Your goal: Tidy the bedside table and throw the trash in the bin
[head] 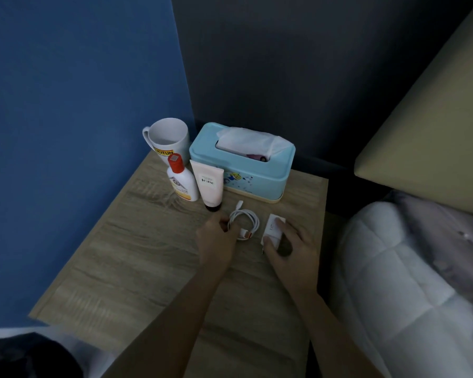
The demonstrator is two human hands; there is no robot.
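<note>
The coiled white charging cable [245, 221] is lying flat on the wood-grain bench [137, 255], a little toward 1 o'clock from the middle of the top, with one plug end poking out of the loop toward 11 o'clock. Your left hand [216, 241] is coming in from the coil's 9 o'clock, and its grip is pinching the near-left strands. At the coil's 3 o'clock, just beside it and not touching, the white plastic charger block [275, 230] is sitting under your right hand [290, 246], whose grip is clamping it with fingers over the top and thumb against the 6 o'clock edge.

You are probably squaring these two up as a pair. To do it well, be gathering every turn of the coil in the pinch, not only the outer strand, or the loop is likely going to spring apart as you are sliding it. Be keeping the block low to the bench, and watch its prongs, which I cannot see from here.

Further out, at the coil's 11 o'clock, a pale pink squeeze tube [209, 185] is standing on its dark cap, close enough for your left knuckles to knock it. A white bottle with a red cap [180, 181] is standing beside it, a white ceramic mug [170, 137] behind, and a light blue plastic tissue box [246, 175] at 12 o'clock. No bin is showing.
</note>
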